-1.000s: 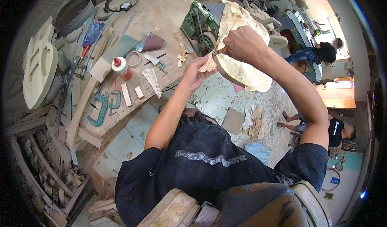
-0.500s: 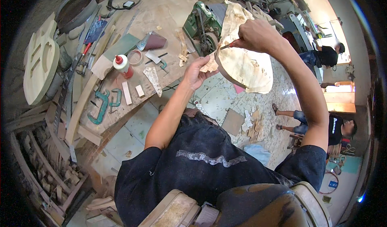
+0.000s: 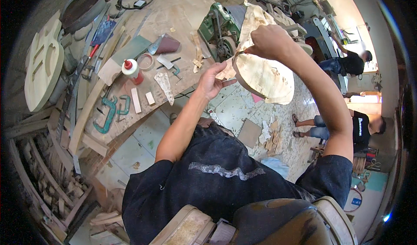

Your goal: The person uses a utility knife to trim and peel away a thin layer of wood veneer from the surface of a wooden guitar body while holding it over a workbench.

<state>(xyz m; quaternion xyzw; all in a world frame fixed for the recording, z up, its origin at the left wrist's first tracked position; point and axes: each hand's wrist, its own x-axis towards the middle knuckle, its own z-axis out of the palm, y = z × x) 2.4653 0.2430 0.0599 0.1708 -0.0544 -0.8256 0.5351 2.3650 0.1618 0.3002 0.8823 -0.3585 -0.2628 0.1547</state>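
The panel (image 3: 270, 80) is out past the right edge of the table (image 3: 182, 11), with tile floor (image 3: 134, 151) showing between the two and scraps (image 3: 273, 136) strewn farther right of the table. A green machine (image 3: 220, 27) crowds the table's right edge, so room is tighter there than nearer the wearer. Toward the table's near edge, a smooth plastic bottle (image 3: 131, 72) stands upright, and a teal metal clamp (image 3: 109, 118) lies beside small rectangular blocks (image 3: 136, 100). Off the table's right edge, the left hand (image 3: 211, 83) has thumb and fingers apart around a thin, ragged flap (image 3: 227, 72); I cannot tell whether it pinches it. The right hand (image 3: 271, 43) is clenched around a slim, dark-tipped tool (image 3: 240, 52) at the panel's rim. The panel looks pale and slightly rippled, brown-flecked, with a darker curved side.
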